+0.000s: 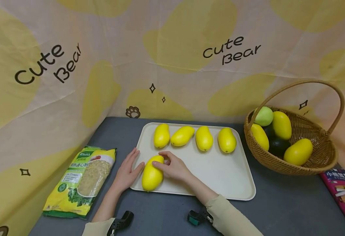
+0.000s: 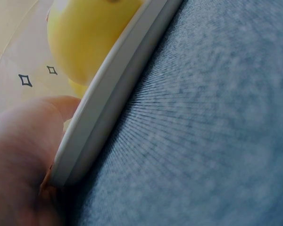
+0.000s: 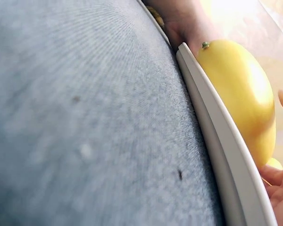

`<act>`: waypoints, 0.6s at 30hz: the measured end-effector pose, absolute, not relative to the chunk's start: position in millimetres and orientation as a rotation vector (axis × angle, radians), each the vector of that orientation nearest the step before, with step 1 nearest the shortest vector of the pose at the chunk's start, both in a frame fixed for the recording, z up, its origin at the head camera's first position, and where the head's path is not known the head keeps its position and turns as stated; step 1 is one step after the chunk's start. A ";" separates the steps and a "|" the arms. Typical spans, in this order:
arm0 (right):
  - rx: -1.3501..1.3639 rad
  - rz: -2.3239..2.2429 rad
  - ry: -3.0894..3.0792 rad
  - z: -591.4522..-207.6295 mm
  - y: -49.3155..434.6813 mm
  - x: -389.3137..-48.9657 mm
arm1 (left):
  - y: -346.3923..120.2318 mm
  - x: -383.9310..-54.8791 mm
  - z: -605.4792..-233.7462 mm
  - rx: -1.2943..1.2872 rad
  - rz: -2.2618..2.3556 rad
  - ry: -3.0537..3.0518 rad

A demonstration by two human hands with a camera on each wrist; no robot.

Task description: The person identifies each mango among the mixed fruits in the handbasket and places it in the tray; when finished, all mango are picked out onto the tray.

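A yellow mango (image 1: 152, 175) lies on the white tray (image 1: 208, 177), near its front left corner. My right hand (image 1: 175, 166) holds its far end, thumb on the upper side and fingers curved around the tip. In the right wrist view the fingers (image 3: 279, 181) are against one end of that mango (image 3: 240, 89). My left hand (image 1: 126, 173) rests at the tray's left edge with fingers extended and its thumb over the rim, close to the mango. Several more mangoes (image 1: 204, 138) stand in a row along the tray's far side.
A wicker basket (image 1: 317, 131) with a tall handle stands right of the tray, holding mangoes, a green fruit (image 1: 263, 116) and dark fruit (image 1: 278, 146). A yellow-green Knorr bag (image 1: 81, 183) lies at the left, a magenta package (image 1: 341, 193) at the right. Patterned cloth hangs behind.
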State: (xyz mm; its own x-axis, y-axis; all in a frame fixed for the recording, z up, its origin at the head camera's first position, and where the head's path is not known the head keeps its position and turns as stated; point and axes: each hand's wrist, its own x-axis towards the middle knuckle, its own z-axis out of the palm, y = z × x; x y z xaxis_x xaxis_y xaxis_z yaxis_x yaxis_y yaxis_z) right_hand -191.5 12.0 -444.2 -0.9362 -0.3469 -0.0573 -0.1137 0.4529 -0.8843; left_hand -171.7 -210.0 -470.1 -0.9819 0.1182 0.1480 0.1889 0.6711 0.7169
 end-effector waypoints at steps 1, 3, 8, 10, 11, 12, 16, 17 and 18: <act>-0.379 -1.533 2.438 -444.4 13.2 -191.2 | -209.8 -171.4 -470.3 -0.260 -1.211 -2.787; -0.333 -1.656 2.348 -445.3 16.0 -190.3 | -209.5 -170.9 -470.8 -0.261 -1.208 -2.781; -0.198 -1.918 2.115 -443.9 31.5 -183.7 | -206.6 -171.1 -471.0 -0.282 -1.197 -2.763; -0.173 -1.955 2.085 -441.9 41.1 -179.7 | -205.9 -170.8 -470.6 -0.287 -1.185 -2.756; -0.174 -1.957 2.090 -440.3 46.7 -177.1 | -205.9 -170.6 -470.4 -0.291 -1.178 -2.752; -0.175 -1.955 2.100 -438.2 52.4 -174.4 | -205.9 -170.3 -470.1 -0.292 -1.175 -2.746; -0.176 -1.918 2.138 -427.3 76.2 -164.1 | -206.8 -169.2 -469.8 -0.289 -1.163 -2.739; -0.169 -1.908 2.137 -423.9 82.3 -161.5 | -207.2 -169.2 -470.3 -0.286 -1.160 -2.741; -0.162 -1.897 2.136 -420.7 88.3 -159.5 | -207.6 -169.3 -470.8 -0.280 -1.159 -2.748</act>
State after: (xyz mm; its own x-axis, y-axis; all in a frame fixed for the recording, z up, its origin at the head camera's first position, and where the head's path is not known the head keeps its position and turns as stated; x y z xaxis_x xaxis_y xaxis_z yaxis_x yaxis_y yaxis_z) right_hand -159.5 88.3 -420.7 -0.9548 -0.2659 -0.1329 0.1006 0.1318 -0.9862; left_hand -169.3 -207.6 -470.8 -0.9718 0.1144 0.2060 0.2273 0.6848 0.6923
